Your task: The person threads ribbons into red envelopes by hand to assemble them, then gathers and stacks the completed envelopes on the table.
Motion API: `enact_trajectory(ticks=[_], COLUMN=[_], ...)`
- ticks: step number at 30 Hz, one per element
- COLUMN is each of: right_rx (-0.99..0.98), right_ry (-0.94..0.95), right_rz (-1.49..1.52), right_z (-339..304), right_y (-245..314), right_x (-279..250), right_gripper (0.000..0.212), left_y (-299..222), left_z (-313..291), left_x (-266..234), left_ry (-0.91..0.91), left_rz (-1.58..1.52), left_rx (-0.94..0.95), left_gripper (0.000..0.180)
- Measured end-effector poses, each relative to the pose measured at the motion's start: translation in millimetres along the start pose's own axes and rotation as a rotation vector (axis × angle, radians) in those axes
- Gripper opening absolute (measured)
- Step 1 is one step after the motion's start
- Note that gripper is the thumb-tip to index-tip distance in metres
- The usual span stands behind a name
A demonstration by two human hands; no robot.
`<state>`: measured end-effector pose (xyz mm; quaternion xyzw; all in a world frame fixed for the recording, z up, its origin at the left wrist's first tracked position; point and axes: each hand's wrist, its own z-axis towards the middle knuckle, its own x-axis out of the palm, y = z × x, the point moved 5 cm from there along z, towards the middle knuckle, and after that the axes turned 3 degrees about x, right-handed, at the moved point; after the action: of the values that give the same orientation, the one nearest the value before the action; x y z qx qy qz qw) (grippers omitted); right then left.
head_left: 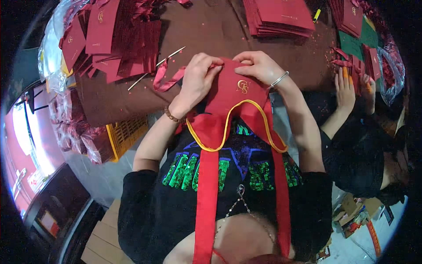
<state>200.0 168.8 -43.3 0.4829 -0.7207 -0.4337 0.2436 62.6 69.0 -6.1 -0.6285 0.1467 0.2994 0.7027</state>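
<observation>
Just in front of my chest is a flat dark red paper bag with a gold emblem, its upper edge tilted away from me. My left hand pinches its upper left corner. At the upper right edge, the bent fingers of my right hand are closed on the same bag. A shiny red ribbon loops out on the table beside my left hand. Beyond it lies a thin pale stick, set diagonally. The bag's lower edge meets my red apron with yellow trim.
Stacks of red bags stand far left, with another stack at the back. A yellow marker lies beside that one. At right, a co-worker's hands hold red pieces. A yellow crate sits below the brown table.
</observation>
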Motion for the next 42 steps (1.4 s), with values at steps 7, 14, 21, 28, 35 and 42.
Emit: enact_trajectory(ticks=[7,14,21,28,35,42], right_rx=[0.032,0.017,0.04,0.071,0.043,0.014], right_ry=[-0.017,-0.042,-0.016,-0.039,-0.034,-0.054], right_rz=[-0.049,-0.046,0.08,0.022,0.034,-0.028], right_z=[0.9,-0.9,-0.7,-1.5,-2.6,2.3], right_y=[2.3,9.2,8.5,2.2,5.2,1.7], right_x=[4.9,10.6,14.9,15.7,20.6,20.7], right_gripper=[0.027,0.028,0.029,0.029,0.027,0.027], left_y=[-1.0,-10.1,3.2,0.2,-2.9,-4.4], left_z=[0.5,3.4,1.7,-5.4,-6.7,-11.6], left_x=[1.7,3.9,3.0,-9.2,-6.6,-1.1], left_ry=[-0.036,-0.072,-0.079,0.04,-0.051,-0.136], left_rz=[0.151,0.169,-0.147,-0.211,0.07,0.149], left_rx=[0.105,0.172,-0.068,-0.154,0.053,0.147], left_gripper=[0.011,0.011,0.012,0.017,0.012,0.01])
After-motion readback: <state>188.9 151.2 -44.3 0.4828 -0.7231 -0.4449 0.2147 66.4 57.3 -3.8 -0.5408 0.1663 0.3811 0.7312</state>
